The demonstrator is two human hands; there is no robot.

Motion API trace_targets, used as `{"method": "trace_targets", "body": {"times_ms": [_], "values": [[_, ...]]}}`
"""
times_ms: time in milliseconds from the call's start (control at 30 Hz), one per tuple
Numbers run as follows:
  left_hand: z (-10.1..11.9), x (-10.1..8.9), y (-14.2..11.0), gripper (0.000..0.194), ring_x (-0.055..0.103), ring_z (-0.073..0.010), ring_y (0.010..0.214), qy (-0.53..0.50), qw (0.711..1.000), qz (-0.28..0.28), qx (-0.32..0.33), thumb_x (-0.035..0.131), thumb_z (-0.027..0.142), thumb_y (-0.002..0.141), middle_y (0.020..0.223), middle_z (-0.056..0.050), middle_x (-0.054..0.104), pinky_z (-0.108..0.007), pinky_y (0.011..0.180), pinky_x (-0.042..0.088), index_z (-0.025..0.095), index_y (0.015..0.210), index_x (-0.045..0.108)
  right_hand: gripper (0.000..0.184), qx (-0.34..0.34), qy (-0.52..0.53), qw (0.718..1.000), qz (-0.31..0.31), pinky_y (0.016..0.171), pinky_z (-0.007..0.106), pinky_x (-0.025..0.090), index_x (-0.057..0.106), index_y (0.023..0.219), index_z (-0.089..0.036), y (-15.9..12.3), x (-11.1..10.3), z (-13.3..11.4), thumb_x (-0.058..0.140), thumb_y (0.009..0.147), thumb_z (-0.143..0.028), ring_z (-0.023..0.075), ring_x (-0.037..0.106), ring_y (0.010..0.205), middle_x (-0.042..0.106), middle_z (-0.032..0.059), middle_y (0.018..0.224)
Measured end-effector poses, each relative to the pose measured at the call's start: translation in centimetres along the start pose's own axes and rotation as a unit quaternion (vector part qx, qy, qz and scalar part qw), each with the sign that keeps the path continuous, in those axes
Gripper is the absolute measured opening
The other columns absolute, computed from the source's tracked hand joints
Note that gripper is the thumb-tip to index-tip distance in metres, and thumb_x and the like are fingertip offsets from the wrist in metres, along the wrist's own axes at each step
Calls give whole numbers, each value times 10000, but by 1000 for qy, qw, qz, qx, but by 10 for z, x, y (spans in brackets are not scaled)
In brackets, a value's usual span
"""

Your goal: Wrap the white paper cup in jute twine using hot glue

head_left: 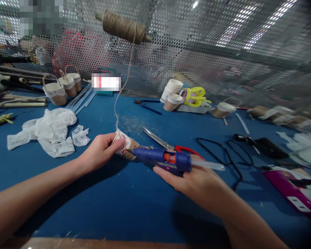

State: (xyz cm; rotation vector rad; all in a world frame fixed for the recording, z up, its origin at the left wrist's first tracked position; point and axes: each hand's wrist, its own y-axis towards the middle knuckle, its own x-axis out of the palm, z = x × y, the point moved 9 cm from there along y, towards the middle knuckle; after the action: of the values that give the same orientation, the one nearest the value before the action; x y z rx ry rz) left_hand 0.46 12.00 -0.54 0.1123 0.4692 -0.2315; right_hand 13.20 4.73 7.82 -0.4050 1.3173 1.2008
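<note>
Table: flat and blue, seen under both hands.
Roll: fat and brown, hung up high so rough string can run down.
Gun: hard blue plastic, held sideways by the right hand, grip wrapped round it, tip aimed at the cup.
Scissors: shiny metal, red handles, laid behind the gun.
Cup: small, round, brown and white, held tipped in the left hand, grip pinched closed on it, side turned to the gun.
</note>
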Motion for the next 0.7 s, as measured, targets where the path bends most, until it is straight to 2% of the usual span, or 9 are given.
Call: {"method": "trace_targets", "body": {"times_ms": [67, 167, 267, 367, 433, 533, 633, 700], "values": [[0, 0, 0, 381, 481, -129, 604, -2, 1000, -2, -1, 378, 416, 820, 676, -23, 588, -234, 576, 382, 109, 802, 601, 512, 21, 18, 1000, -11, 473, 282, 387, 688, 706, -235, -1, 2, 4, 214, 871, -131, 166, 498, 418, 365, -10, 301], [-1, 0, 0, 378, 483, -127, 604, -6, 1000, -2, -1, 387, 417, 816, 686, -22, 592, -230, 570, 383, 108, 804, 605, 345, 139, 104, 983, -57, 480, 278, 403, 670, 703, -223, -6, 13, 25, 359, 849, -251, 169, 517, 446, 414, -17, 331], [-1, 0, -1, 377, 484, -126, 596, -7, 1000, -2, -4, 385, 409, 818, 680, -24, 594, -228, 561, 386, 105, 803, 608, 246, 268, 184, 941, -95, 445, 264, 405, 626, 656, -214, -15, 26, 44, 466, 796, -336, 159, 519, 437, 461, -31, 362], [0, 0, -1, 373, 494, -131, 595, -6, 1000, -2, 0, 389, 407, 816, 674, -27, 599, -229, 553, 392, 107, 802, 611, 250, 366, 264, 883, -131, 403, 257, 387, 565, 593, -210, -25, 42, 53, 492, 766, -375, 141, 494, 390, 473, -40, 370], [1, 0, -2, 364, 501, -133, 596, -9, 1000, 0, 6, 395, 405, 815, 672, -25, 602, -227, 552, 397, 112, 795, 610, 260, 396, 290, 859, -146, 390, 258, 377, 536, 583, -206, -29, 48, 55, 492, 759, -392, 131, 474, 364, 475, -43, 373], [2, 0, -2, 356, 493, -128, 588, -1, 1000, -1, 8, 395, 402, 814, 651, -16, 588, -222, 547, 393, 116, 758, 600, 269, 422, 308, 838, -155, 392, 254, 375, 499, 574, -203, -32, 52, 58, 496, 750, -406, 118, 461, 350, 466, -50, 375], [0, 0, -2, 359, 479, -123, 583, 9, 1000, -2, 3, 388, 403, 816, 642, -11, 573, -225, 555, 388, 114, 746, 589, 292, 415, 310, 840, -158, 387, 252, 374, 476, 540, -206, -31, 51, 56, 490, 752, -406, 115, 461, 354, 459, -46, 377], [-1, 1, -1, 368, 486, -126, 595, 2, 1000, -4, -1, 383, 410, 820, 667, -19, 584, -233, 573, 394, 109, 783, 593, 290, 392, 298, 857, -152, 384, 257, 378, 499, 537, -210, -28, 47, 54, 489, 756, -400, 124, 467, 363, 460, -41, 375]]}}
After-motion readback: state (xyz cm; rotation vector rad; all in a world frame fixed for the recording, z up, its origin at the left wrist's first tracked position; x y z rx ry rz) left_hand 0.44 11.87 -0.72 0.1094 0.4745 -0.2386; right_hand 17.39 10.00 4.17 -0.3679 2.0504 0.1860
